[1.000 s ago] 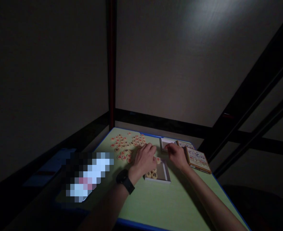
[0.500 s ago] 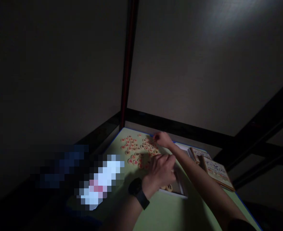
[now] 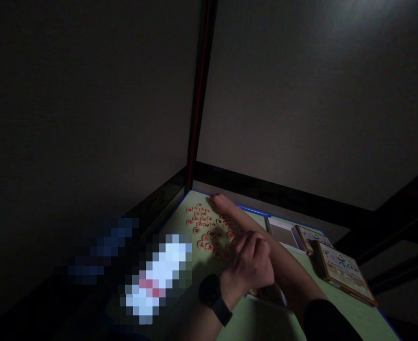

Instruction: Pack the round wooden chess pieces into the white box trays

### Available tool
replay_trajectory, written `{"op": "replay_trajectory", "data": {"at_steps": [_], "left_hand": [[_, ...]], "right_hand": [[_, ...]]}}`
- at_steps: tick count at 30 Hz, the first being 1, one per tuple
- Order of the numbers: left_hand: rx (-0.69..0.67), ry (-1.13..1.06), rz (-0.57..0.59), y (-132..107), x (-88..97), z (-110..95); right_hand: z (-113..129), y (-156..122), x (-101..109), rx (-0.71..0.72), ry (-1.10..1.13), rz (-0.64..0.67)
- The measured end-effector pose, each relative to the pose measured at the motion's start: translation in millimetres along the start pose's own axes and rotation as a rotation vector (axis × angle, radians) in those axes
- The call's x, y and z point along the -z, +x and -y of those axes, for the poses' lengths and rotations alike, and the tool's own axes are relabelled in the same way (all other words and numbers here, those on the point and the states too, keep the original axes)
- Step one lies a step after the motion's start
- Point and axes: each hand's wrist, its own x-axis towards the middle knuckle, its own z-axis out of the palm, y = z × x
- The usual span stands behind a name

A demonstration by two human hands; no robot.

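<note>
**Dim walls around a green surface, your right hand out at its far edge**

Dark walls meet at a post behind the green surface, where round, marked game pieces lie scattered towards the far left. Your right hand is now just beyond them. A second ago it was over by the open tray at the back; half a second ago it was passing the right side of the scatter. It now covers the spot where one lone piece lay. Its fingers look curled together, but you can't tell from here whether that piece is between them.

Your left hand, with the watch at its wrist, has its fingers bent inward above the near tray. Whether it grips anything is hidden too. A few pieces show inside that tray; the rest of it is covered by your hand and by your right forearm, which now crosses behind.

For the work in hand, this seems to split your reach: one hand at the outlying piece, the other by the near tray, with most visible pieces loose between them. Two printed boxes sit at the right, apart from both hands.
</note>
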Motion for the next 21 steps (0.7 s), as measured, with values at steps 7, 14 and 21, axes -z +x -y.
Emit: {"op": "replay_trajectory", "data": {"at_steps": [7, 14, 21], "left_hand": [[0.026, 0.013, 0.035, -3.2, -1.6, 0.8], [0.005, -0.006, -0.007, 0.3, -0.9, 0.3], [0.002, 0.021, 0.017, -1.7, -2.3, 0.8]], "right_hand": [[22.9, -6.8, 5.3, 0.1, 0.05, -0.038], [40.2, -10.6, 6.4, 0.153, 0.033, -0.009], [50.1, -8.4, 12.0, 0.092, -0.014, 0.019]]}}
